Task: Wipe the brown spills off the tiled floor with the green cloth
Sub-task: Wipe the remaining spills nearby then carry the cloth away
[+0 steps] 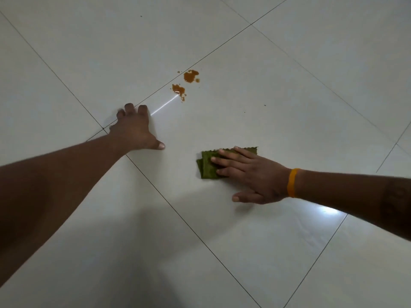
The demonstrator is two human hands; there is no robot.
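Two brown spills lie on the white tiled floor (278, 103): the farther spill (190, 76) and the nearer spill (178, 90), with small drops around them. A folded green cloth (208, 165) lies flat on the floor, nearer to me and to the right of the spills. My right hand (251, 175) presses flat on the cloth with fingers spread and covers its right part. My left hand (135, 130) rests on the floor with fingers apart, left of the cloth and just below-left of the spills, holding nothing.
Dark grout lines (178, 214) cross the floor diagonally. A bright light streak (164, 106) reflects between my left hand and the nearer spill. Tiny dark specks (264, 105) dot the tile right of the spills. An orange band (291, 182) circles my right wrist.
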